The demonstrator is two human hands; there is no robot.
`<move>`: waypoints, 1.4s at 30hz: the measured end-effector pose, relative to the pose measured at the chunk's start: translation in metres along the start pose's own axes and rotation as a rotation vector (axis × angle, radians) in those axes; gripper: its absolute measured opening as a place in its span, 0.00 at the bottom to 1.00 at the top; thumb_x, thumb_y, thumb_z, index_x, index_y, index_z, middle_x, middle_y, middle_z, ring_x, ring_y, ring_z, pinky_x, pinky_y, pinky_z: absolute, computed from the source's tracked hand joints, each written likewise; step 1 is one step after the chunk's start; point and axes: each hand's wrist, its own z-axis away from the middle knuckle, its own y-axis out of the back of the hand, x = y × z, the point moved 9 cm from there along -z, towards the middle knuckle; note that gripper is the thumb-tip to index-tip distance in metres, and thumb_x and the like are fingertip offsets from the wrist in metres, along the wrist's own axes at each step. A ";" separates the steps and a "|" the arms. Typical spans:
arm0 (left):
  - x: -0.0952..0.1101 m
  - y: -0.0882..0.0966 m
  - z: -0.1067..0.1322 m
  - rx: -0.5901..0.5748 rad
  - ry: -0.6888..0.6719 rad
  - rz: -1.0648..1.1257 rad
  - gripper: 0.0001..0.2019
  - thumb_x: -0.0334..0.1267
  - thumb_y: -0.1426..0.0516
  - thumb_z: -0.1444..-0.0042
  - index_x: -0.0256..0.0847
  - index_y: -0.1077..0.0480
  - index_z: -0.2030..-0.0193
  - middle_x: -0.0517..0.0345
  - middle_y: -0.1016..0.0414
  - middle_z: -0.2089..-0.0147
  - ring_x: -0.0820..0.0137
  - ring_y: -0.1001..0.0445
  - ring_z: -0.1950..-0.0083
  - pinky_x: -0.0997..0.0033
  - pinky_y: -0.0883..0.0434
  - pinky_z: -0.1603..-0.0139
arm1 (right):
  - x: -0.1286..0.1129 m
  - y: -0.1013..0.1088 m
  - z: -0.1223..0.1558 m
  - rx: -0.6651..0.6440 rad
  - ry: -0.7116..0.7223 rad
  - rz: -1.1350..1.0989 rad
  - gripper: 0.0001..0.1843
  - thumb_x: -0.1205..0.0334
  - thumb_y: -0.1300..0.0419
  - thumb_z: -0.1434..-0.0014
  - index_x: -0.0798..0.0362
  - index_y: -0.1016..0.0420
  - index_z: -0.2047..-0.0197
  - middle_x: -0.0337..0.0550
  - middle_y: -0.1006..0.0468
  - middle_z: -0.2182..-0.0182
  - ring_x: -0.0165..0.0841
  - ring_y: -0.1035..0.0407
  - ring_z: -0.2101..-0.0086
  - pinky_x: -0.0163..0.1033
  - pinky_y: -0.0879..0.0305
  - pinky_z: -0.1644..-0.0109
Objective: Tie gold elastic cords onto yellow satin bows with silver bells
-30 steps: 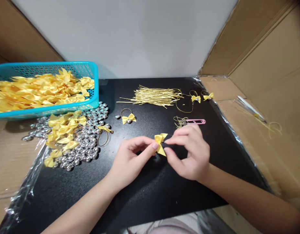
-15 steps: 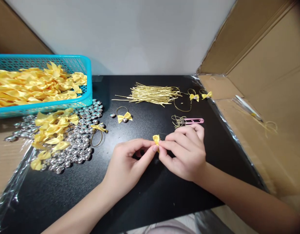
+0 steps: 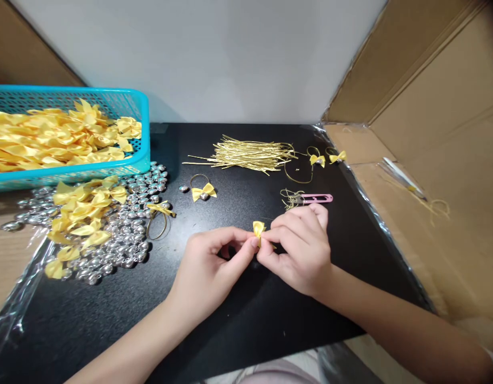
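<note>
A yellow ribbon bow (image 3: 258,228) is pinched between both hands above the black table. My left hand (image 3: 216,261) grips it from the left with thumb and forefinger. From the right, the thumb and forefinger of my right hand (image 3: 300,250) close on the same bow. My fingers hide its middle, so I cannot see what lies behind it. A fine thread or cord shows faintly just above the right fingertips. Beyond the right hand lies a pink-handled thread snipper (image 3: 316,198) with gold cord ends beside it.
A turquoise basket (image 3: 144,133) full of yellow bows stands back left. Before it lie silver bells (image 3: 130,240) and loose bows (image 3: 88,213). Gold cords (image 3: 250,154) lie at the back. Finished-looking bows with bells and loops (image 3: 204,192) sit around; a white pen-like tool (image 3: 402,176) lies right.
The bow has turned slightly between my fingertips, and more of its lower right part shows now. My right hand has shifted a little left. The whole view has moved slightly.
</note>
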 end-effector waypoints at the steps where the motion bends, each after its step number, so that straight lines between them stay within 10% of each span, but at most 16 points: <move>1: 0.000 0.000 0.000 0.004 -0.003 -0.008 0.07 0.37 0.39 0.44 0.41 0.19 0.70 0.64 0.21 0.77 0.75 0.29 0.78 0.80 0.34 0.76 | 0.000 0.000 0.000 0.006 -0.008 -0.014 0.10 0.71 0.38 0.47 0.50 0.35 0.74 0.34 0.25 0.77 0.31 0.33 0.70 0.46 0.44 0.58; 16: -0.044 0.014 -0.011 0.059 0.218 0.010 0.15 0.48 0.40 0.43 0.37 0.23 0.71 0.57 0.22 0.74 0.70 0.28 0.74 0.74 0.35 0.73 | 0.042 0.046 -0.007 0.251 -0.090 -0.097 0.07 0.69 0.39 0.46 0.47 0.31 0.68 0.37 0.28 0.74 0.34 0.32 0.70 0.45 0.38 0.61; 30: -0.053 0.001 -0.013 -0.066 0.281 0.236 0.11 0.44 0.38 0.48 0.37 0.29 0.67 0.59 0.25 0.74 0.73 0.29 0.75 0.76 0.34 0.74 | 0.106 0.001 -0.002 -0.006 -0.441 -0.095 0.07 0.66 0.34 0.48 0.49 0.22 0.63 0.37 0.22 0.71 0.34 0.30 0.69 0.45 0.35 0.57; 38: -0.025 -0.006 -0.015 -0.220 -0.131 -0.315 0.12 0.37 0.47 0.40 0.43 0.26 0.52 0.59 0.21 0.68 0.70 0.28 0.73 0.73 0.32 0.69 | 0.132 0.006 -0.001 0.024 -0.486 -0.026 0.06 0.64 0.41 0.44 0.51 0.23 0.68 0.43 0.20 0.64 0.37 0.28 0.63 0.47 0.33 0.54; 42: -0.019 -0.009 -0.016 -0.227 -0.312 -0.481 0.15 0.37 0.51 0.38 0.44 0.24 0.53 0.53 0.18 0.60 0.64 0.21 0.60 0.68 0.27 0.59 | 0.152 -0.010 0.006 -0.180 -0.625 0.098 0.06 0.63 0.41 0.43 0.50 0.22 0.66 0.43 0.19 0.59 0.39 0.28 0.56 0.49 0.35 0.48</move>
